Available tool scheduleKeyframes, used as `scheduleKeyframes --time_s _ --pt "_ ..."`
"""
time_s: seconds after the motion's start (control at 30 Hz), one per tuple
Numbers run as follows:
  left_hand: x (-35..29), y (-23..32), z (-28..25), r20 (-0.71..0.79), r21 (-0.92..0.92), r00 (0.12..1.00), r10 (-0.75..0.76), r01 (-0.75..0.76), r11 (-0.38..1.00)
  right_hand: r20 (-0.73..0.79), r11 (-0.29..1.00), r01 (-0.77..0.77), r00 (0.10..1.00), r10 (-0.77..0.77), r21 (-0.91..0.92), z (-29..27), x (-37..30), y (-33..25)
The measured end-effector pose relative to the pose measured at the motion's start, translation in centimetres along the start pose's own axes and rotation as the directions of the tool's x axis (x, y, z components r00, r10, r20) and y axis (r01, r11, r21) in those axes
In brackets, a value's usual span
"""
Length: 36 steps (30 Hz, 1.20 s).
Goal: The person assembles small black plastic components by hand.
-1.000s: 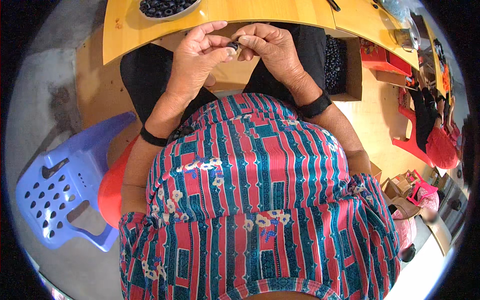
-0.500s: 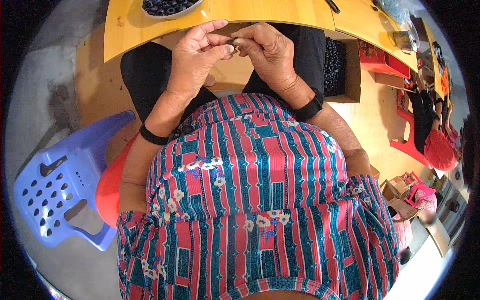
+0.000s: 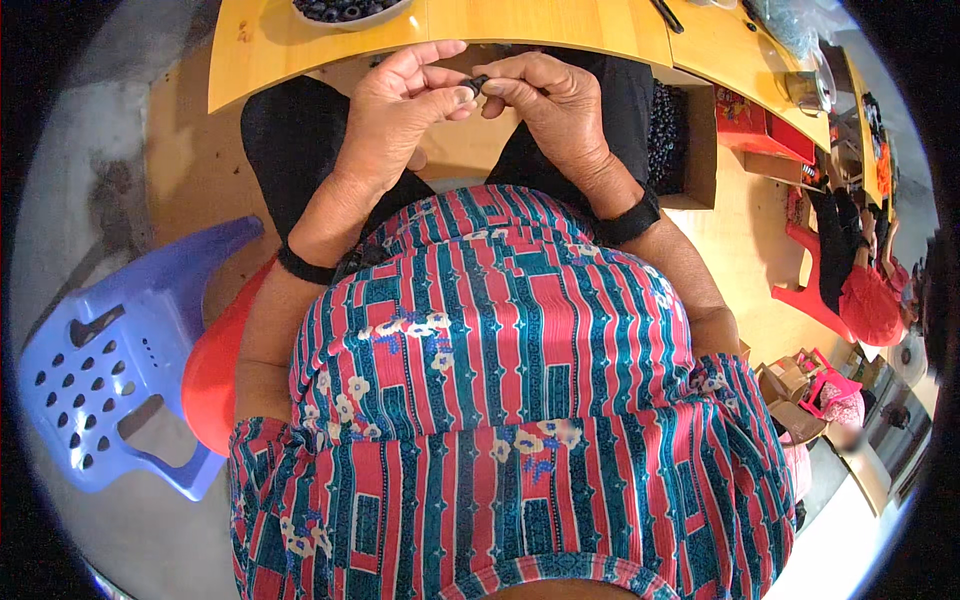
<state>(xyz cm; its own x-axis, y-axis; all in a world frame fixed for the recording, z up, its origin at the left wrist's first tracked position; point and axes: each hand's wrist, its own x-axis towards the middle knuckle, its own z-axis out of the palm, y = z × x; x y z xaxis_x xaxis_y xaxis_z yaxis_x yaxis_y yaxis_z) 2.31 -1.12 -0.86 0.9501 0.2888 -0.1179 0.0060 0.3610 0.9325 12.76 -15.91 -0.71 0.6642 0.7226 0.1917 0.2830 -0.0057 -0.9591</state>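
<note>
Between the fingertips of both hands is a small black ring-like piece [image 3: 474, 86], held just off the front edge of the yellow table [image 3: 560, 24]. My left hand [image 3: 404, 104] pinches it between thumb and a bent finger, with the index finger stretched out above. From the other side, the thumb and index finger of my right hand [image 3: 548, 104] grip the same piece. Its exact kind is too small to make out. A white bowl [image 3: 372, 19] of similar dark round pieces stands on the table, beyond my left hand.
Under the table at right is a cardboard box [image 3: 703, 150] full of small dark pieces, beside a red box [image 3: 765, 125]. A blue plastic chair [image 3: 130, 370] stands at left. A person in red [image 3: 872, 305] sits far right. A metal cup [image 3: 803, 90] is on the right table.
My right hand has shifted slightly right, its fingers straighter, and the black piece shows more between the fingertips. My left hand has barely moved.
</note>
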Motion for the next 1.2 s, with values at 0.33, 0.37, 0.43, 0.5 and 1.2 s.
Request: scheduleKeyframes --time_s 0.33,0.37,0.43,0.5,1.2 --pt "0.2 0.2 0.4 0.029 0.152 0.994 0.108 -0.111 0.982 -0.06 0.985 0.016 0.998 -0.027 -0.172 0.5 -0.1 -1.3" --pt "0.2 0.1 0.3 0.024 0.115 0.994 0.104 -0.106 0.988 -0.06 0.985 0.015 0.998 -0.026 -0.172 0.4 -0.1 -1.2" --pt "0.1 -0.1 0.2 0.033 0.105 0.996 0.087 -0.09 0.99 0.004 0.996 0.016 1.0 -0.016 -0.083 0.1 0.0 -0.7" --pt "0.1 -0.1 0.1 0.042 0.096 0.997 0.07 -0.074 0.993 0.024 0.996 0.028 0.999 -0.026 -0.087 -0.1 0.1 -0.7" --pt "0.1 -2.0 -0.3 -0.062 -0.304 0.988 -0.141 0.116 0.946 -0.021 0.792 0.272 0.941 -0.338 -0.547 2.0 -0.7 0.5"
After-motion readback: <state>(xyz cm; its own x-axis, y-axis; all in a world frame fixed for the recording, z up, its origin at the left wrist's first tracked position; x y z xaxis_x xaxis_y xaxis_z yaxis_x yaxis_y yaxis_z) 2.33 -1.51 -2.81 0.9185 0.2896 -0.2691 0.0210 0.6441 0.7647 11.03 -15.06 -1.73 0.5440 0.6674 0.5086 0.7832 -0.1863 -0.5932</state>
